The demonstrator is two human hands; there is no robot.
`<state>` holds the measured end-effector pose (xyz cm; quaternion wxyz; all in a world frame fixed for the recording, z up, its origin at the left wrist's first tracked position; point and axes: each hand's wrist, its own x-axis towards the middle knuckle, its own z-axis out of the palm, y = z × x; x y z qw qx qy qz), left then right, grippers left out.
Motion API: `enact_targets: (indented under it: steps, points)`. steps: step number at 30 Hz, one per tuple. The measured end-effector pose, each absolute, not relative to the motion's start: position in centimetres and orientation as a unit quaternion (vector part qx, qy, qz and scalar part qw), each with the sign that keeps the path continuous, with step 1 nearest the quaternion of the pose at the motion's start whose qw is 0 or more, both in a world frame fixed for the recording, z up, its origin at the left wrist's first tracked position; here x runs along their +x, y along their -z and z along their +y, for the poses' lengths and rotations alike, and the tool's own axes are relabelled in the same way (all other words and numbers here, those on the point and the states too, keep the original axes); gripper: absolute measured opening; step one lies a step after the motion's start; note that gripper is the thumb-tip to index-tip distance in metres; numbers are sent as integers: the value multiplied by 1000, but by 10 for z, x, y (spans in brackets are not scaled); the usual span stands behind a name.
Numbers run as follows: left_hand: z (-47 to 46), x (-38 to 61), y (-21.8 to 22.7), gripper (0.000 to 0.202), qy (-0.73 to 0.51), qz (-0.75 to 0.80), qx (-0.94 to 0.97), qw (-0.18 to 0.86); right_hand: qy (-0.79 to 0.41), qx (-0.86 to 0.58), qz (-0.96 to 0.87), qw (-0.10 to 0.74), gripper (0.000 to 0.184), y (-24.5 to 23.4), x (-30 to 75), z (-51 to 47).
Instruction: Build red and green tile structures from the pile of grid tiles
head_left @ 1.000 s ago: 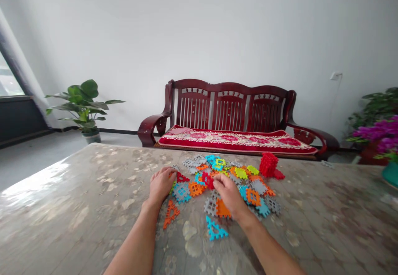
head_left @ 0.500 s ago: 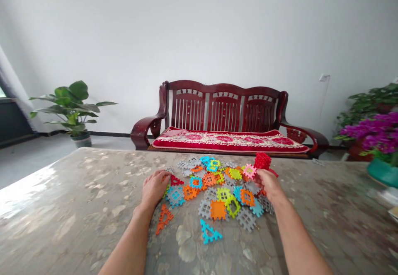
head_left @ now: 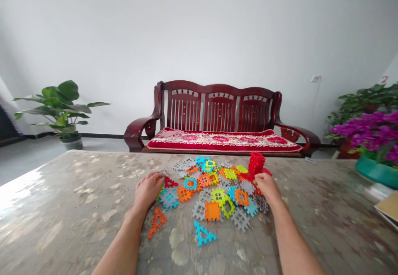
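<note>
Loose plastic interlocking tiles in orange, blue, green, grey and red lie in a spread-out heap on the table. My left hand [head_left: 149, 188] rests at the heap's left edge, fingers lying loosely over some tiles, beside a red triangular tile [head_left: 170, 182]. My right hand [head_left: 267, 187] is closed in a pinch at the heap's right side, on a red tile [head_left: 248, 176] seen nearly edge-on and partly hidden by the fingers. Just behind it stands a red block of tiles [head_left: 256, 163]. Nearer me lie an orange triangular tile [head_left: 157, 223] and a blue triangular tile [head_left: 204, 234].
The table [head_left: 102, 233] has a patterned, glossy cover. Beyond it stands a dark red wooden bench [head_left: 203, 88] with a red cushion [head_left: 224, 140]. Purple flowers in a teal pot [head_left: 377, 171] and a tan book-like object [head_left: 388, 208] are at the right. A potted plant [head_left: 66, 105] stands left.
The square tile in my right hand, which faced me and looked pink, is now turned nearly edge-on and lower, close to the red block. The whole view has shifted slightly; my left hand stays by the heap.
</note>
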<state>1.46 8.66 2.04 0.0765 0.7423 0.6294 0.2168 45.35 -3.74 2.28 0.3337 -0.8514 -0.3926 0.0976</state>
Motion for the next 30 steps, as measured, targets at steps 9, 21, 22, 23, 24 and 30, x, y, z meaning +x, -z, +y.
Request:
enact_targets:
  steps: [9,21,22,23,24,30]
  points:
    - [89,14,-18,34,-214,633,741,75,-42,-891,-363,272,48,-43,429,-43]
    - [92,12,-14,34,-217,627,744,72,0,-901,-388,193,42,-43,401,-35]
    - [92,12,-13,34,-219,626,744,72,9,-899,-391,198,41,-42,401,-36]
    - [92,12,-13,35,-221,626,744,71,20,-895,-395,205,40,-41,400,-36]
    - [93,12,-13,34,-221,627,744,70,33,-891,-398,217,39,-41,400,-36]
    - [93,13,-13,34,-216,629,744,65,106,-838,-396,360,44,-48,400,-38]
